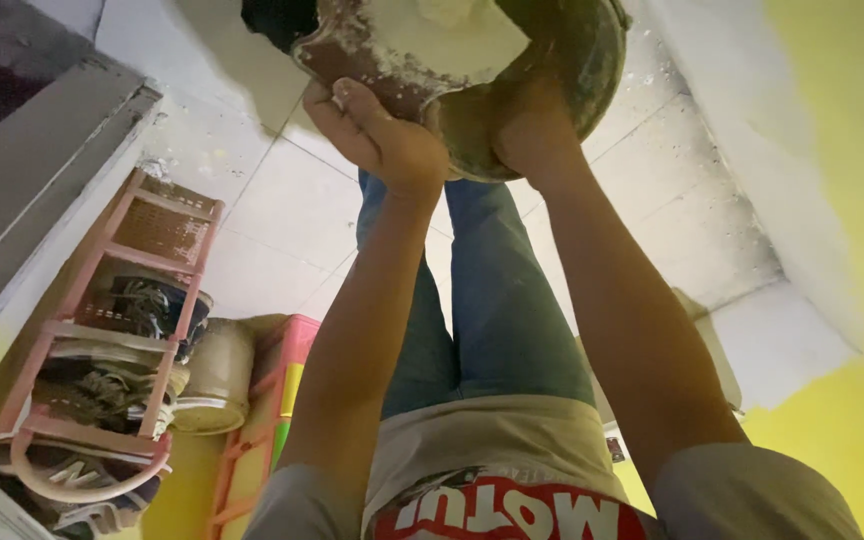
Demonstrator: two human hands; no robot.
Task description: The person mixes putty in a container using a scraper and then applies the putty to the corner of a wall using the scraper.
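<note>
While both arms extend forward, the two hands support a round, plaster-caked basin (512, 90) at the top of the view. The left hand (377, 135) has its grip closed on the basin's rim, fingers curled over the crusted edge. The right hand (532, 130) lies flat against the basin's underside; how far its fingers wrap cannot be told. White plaster (442, 35) fills the basin. Below the basin, past the blue jeans (492, 310), lies a white tiled floor (282, 210). Left of the basin stands a pink shoe rack (112, 330) holding sneakers, with a beige bucket (217, 375) just beside the rack.
</note>
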